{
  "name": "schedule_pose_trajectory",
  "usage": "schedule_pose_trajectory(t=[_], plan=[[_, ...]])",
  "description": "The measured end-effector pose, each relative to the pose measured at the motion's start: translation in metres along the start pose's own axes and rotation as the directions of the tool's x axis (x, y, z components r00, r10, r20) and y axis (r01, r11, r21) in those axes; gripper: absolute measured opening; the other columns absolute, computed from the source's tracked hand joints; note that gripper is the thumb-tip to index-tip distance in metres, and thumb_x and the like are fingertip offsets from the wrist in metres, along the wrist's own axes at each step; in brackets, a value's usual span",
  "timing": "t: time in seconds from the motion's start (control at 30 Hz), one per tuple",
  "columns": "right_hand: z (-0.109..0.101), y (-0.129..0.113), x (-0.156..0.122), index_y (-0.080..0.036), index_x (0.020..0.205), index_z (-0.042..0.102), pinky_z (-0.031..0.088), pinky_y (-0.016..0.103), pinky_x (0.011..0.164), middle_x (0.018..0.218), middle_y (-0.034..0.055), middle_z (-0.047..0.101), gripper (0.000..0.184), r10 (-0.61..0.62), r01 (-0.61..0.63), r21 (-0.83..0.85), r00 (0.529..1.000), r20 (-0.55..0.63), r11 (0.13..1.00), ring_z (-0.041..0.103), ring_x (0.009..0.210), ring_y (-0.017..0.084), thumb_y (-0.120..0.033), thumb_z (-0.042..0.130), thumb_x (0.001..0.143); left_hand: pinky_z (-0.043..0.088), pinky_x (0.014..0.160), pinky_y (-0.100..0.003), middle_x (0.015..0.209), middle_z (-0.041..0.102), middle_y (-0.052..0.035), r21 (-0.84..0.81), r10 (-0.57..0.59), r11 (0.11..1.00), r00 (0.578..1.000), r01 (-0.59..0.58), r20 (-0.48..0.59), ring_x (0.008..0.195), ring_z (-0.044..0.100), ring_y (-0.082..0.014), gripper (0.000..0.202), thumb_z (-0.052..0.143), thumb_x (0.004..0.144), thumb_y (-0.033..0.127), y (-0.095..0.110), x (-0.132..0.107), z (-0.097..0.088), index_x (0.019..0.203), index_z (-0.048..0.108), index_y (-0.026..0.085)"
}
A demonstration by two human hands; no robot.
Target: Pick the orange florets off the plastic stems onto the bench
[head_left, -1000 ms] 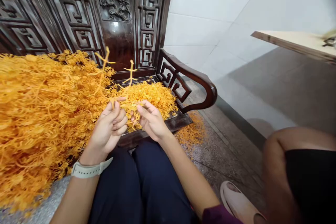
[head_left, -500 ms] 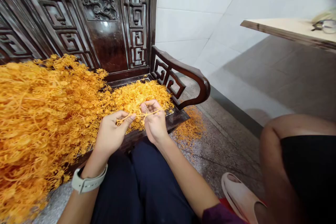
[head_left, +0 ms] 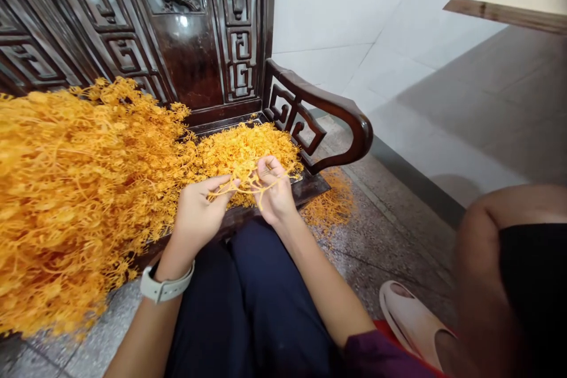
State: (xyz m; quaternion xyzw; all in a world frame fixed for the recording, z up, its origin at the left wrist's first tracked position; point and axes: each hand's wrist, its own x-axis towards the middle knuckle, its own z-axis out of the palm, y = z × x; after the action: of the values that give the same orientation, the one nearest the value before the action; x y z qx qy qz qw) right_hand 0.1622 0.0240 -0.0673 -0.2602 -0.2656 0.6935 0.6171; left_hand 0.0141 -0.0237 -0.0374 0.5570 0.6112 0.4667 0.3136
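My left hand point(head_left: 198, 212) and my right hand point(head_left: 273, 189) are both closed on one thin orange plastic sprig point(head_left: 241, 184) stretched between them, above my knees. A pale watch sits on my left wrist. Just behind the hands lies a small heap of loose orange bits point(head_left: 248, 150) on the seat of a dark carved wooden bench point(head_left: 319, 107). A much larger pile of orange sprigs point(head_left: 71, 189) fills the left side of the seat and spills toward the floor.
More orange bits point(head_left: 330, 204) lie on the speckled floor beside the bench arm. Another person's bare knee point(head_left: 500, 230) and a pale slipper point(head_left: 410, 322) are at the right. A wooden tabletop edge point(head_left: 505, 12) juts in at upper right before a white tiled wall.
One second ago the sprig stood upright between my hands; it now lies pulled out sideways between them. The view has shifted slightly.
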Motion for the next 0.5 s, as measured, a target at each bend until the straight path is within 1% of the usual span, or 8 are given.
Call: schedule_pose_trajectory(t=[0.1,0.17,0.23,0.3,0.33,0.37,0.43,0.5], plan=[[0.001,0.001,0.0,-0.021,0.083,0.056,0.043,0.022,0.06,0.075,-0.0041,0.053,0.033,0.017,-0.017,0.034,1.0,-0.026,0.999,0.047,0.063,0.009,-0.023,0.089,0.079,0.061,0.101,-0.043,0.118,0.086,-0.0106,0.014,0.031,0.999,0.999,-0.031,-0.015,0.111,0.081,-0.0334,0.025,0.078,0.09,0.028,-0.001,-0.005,0.003,0.109,0.091,0.019],[-0.003,-0.002,0.002,-0.02,0.082,0.055,0.044,0.021,0.061,0.079,-0.0036,0.054,0.031,-0.004,0.006,0.064,1.0,-0.026,0.998,0.048,0.065,0.009,-0.018,0.086,0.08,0.061,0.097,-0.041,0.115,0.086,-0.0096,0.034,0.06,0.998,0.998,-0.059,-0.026,0.105,0.08,-0.031,0.025,0.076,0.092,0.028,-0.004,-0.007,0.0,0.111,0.09,0.019],[-0.012,-0.007,0.009,-0.02,0.079,0.05,0.042,0.02,0.06,0.076,-0.0045,0.05,0.031,-0.076,0.077,0.097,0.997,-0.014,0.992,0.046,0.063,0.008,-0.012,0.081,0.081,0.06,0.084,-0.036,0.105,0.086,-0.0085,0.046,0.086,0.996,0.987,-0.08,-0.139,0.09,0.078,-0.0262,0.026,0.074,0.094,0.03,-0.008,-0.005,-0.006,0.112,0.089,0.018],[-0.026,-0.011,0.017,-0.021,0.077,0.044,0.039,0.019,0.059,0.07,-0.006,0.042,0.035,-0.173,0.177,0.101,0.984,-0.051,0.979,0.04,0.06,0.008,-0.01,0.077,0.081,0.054,0.072,-0.03,0.092,0.083,-0.007,0.021,0.095,0.995,0.941,-0.094,-0.326,0.078,0.071,-0.021,0.026,0.075,0.094,0.033,-0.015,-0.001,-0.014,0.107,0.088,0.016],[-0.034,-0.01,0.02,-0.021,0.078,0.044,0.039,0.019,0.059,0.07,-0.0066,0.04,0.036,-0.215,0.223,0.071,0.972,-0.098,0.972,0.038,0.059,0.008,-0.013,0.078,0.082,0.051,0.067,-0.028,0.086,0.08,-0.0061,-0.02,0.085,0.995,0.917,-0.1,-0.39,0.074,0.068,-0.0187,0.025,0.075,0.093,0.035,-0.018,0.002,-0.018,0.102,0.087,0.014],[-0.041,-0.007,0.024,-0.022,0.08,0.046,0.04,0.019,0.059,0.071,-0.0066,0.042,0.035,-0.237,0.242,0.019,0.961,-0.14,0.97,0.038,0.06,0.008,-0.019,0.081,0.084,0.047,0.062,-0.026,0.08,0.077,-0.005,-0.08,0.062,0.991,0.908,-0.104,-0.414,0.07,0.064,-0.0165,0.025,0.077,0.092,0.037,-0.02,0.004,-0.02,0.096,0.086,0.014],[-0.049,0.004,0.028,-0.022,0.086,0.056,0.042,0.021,0.062,0.079,-0.005,0.051,0.033,-0.216,0.196,-0.147,0.967,-0.137,0.97,0.043,0.064,0.008,-0.032,0.087,0.082,0.038,0.053,-0.023,0.068,0.066,-0.0017,-0.244,-0.006,0.966,0.943,-0.081,-0.334,0.059,0.052,-0.012,0.027,0.08,0.09,0.04,-0.022,0.009,-0.021,0.085,0.081,0.014],[-0.051,0.019,0.029,-0.021,0.094,0.066,0.047,0.023,0.068,0.094,-0.0011,0.062,0.035,-0.144,0.118,-0.363,0.988,-0.047,0.924,0.052,0.072,0.009,-0.039,0.091,0.078,0.028,0.047,-0.023,0.06,0.053,0.0022,-0.397,-0.067,0.918,0.974,-0.025,-0.215,0.052,0.038,-0.0086,0.03,0.083,0.088,0.043,-0.02,0.011,-0.018,0.078,0.077,0.015]])
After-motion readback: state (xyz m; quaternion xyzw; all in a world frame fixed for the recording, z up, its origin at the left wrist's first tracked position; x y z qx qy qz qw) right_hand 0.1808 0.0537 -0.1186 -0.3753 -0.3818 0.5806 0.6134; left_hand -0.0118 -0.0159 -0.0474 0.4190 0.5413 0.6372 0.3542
